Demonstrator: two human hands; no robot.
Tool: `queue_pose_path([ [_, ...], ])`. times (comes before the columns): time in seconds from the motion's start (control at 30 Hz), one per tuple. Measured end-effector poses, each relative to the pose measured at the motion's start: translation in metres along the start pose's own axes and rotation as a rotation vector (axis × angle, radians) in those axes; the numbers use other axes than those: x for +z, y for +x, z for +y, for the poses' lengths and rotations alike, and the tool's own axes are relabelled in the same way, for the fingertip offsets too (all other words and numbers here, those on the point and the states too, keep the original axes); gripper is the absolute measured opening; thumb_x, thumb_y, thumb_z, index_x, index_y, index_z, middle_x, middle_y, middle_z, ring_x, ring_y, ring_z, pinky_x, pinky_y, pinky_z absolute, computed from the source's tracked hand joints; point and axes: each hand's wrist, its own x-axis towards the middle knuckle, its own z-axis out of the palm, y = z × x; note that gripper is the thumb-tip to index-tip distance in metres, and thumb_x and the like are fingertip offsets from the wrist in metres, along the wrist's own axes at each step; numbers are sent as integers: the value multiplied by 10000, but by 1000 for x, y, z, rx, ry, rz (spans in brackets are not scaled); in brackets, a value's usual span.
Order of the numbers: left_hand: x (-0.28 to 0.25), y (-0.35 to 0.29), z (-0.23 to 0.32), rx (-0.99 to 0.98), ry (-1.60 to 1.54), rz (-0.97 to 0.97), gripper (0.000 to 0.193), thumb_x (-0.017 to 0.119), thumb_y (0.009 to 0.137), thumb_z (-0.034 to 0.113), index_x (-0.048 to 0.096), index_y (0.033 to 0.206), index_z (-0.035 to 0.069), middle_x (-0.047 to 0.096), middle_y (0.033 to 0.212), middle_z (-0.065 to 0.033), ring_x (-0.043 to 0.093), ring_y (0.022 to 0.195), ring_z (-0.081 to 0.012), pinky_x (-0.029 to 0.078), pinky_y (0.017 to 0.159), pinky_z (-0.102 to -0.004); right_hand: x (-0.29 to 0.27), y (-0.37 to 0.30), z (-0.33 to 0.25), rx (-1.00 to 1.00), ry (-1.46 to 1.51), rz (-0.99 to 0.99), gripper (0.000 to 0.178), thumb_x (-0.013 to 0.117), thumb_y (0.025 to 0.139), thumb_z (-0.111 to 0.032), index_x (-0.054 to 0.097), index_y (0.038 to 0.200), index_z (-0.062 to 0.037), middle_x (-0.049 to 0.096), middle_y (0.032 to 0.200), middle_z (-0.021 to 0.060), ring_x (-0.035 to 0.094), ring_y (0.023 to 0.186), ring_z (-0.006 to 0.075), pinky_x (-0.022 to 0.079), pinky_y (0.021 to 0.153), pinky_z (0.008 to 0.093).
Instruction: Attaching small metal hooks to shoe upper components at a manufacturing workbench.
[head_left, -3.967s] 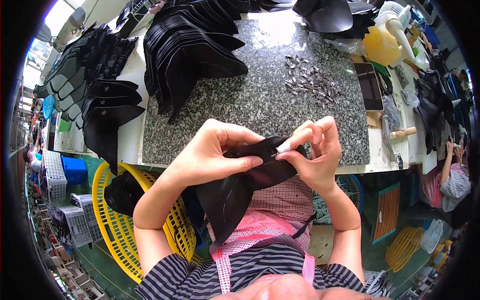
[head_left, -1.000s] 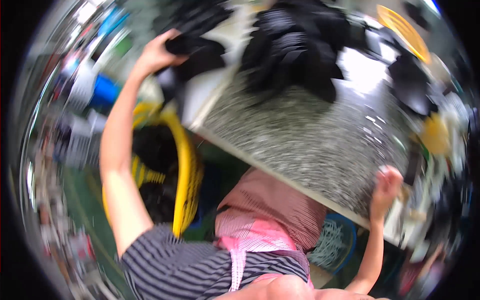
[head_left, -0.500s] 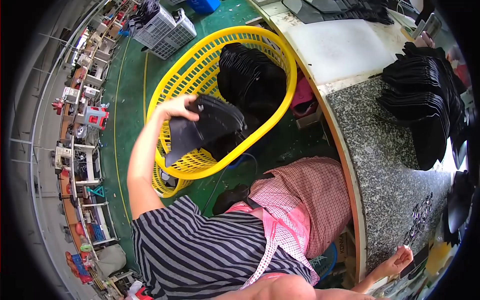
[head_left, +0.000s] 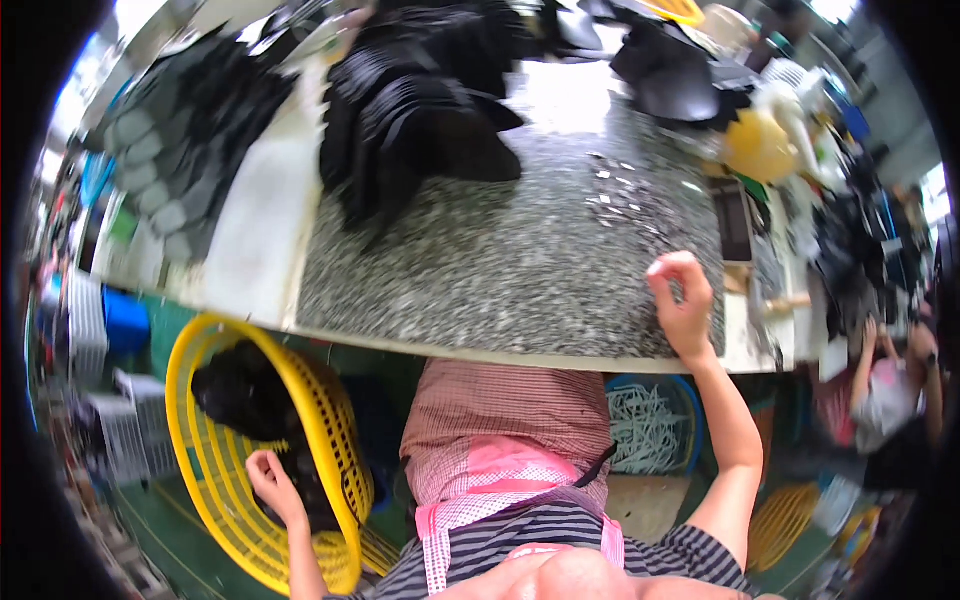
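My left hand (head_left: 273, 485) is over the yellow plastic basket (head_left: 187, 470), its fingers loosely bent and nothing seen in them. Inside the basket lies a pile of stacked black pieces (head_left: 243, 390). Above the near right part of the speckled stone tabletop (head_left: 480, 270), my right hand (head_left: 685, 300) is closed, thumb and forefinger curled into a ring. Whatever its fingertips may hold is too small to make out. Just beyond that hand, many tiny dark, shiny bits (head_left: 625, 195) are scattered on the stone.
A thick stack of black cut pieces (head_left: 430, 130) stands on the table, beside a white board (head_left: 260, 215). More dark pieces (head_left: 180, 150) lie at the far left. Below the table edge is a blue-rimmed basket of pale strips (head_left: 645, 430). Another person (head_left: 885, 400) is at the right.
The view has swung from the basket toward the table. My left hand has let go of the black pieces it held over the basket. My right hand stays near the tiny bits.
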Motion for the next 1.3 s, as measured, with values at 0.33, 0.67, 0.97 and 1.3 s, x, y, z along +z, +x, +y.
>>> queue_pose_path([
  [0.33,56,-92,45,102,298,-1453,371,494,998,285,616,1205,2,634,1216,-198,568,1143,-406,444,983,-460,-32,-7,8,63,219,10,117,706,865,-4,620,938,-33,642,851,50,618,768,133,500,702,265],
  [0.67,37,-144,-33,-228,249,-1563,624,380,1015,499,546,1325,-17,579,1324,-251,532,1272,-352,391,1092,-414,-40,95,48,79,-10,-154,83,670,905,-50,679,976,-7,690,849,48,623,739,94,502,699,253],
  [0.97,53,-135,-12,-111,459,-1710,646,375,1004,530,545,1337,4,575,1334,-244,534,1272,-353,399,1088,-420,19,142,72,-216,-374,-261,132,609,843,-60,671,958,-42,679,952,130,654,975,316,517,868,409],
  [1.3,62,-45,134,229,659,-1701,549,409,974,535,621,1253,112,677,1161,-192,651,1061,-386,518,933,-472,37,143,60,-219,-448,-186,106,586,817,5,664,884,-20,674,886,138,667,882,314,538,802,392],
])
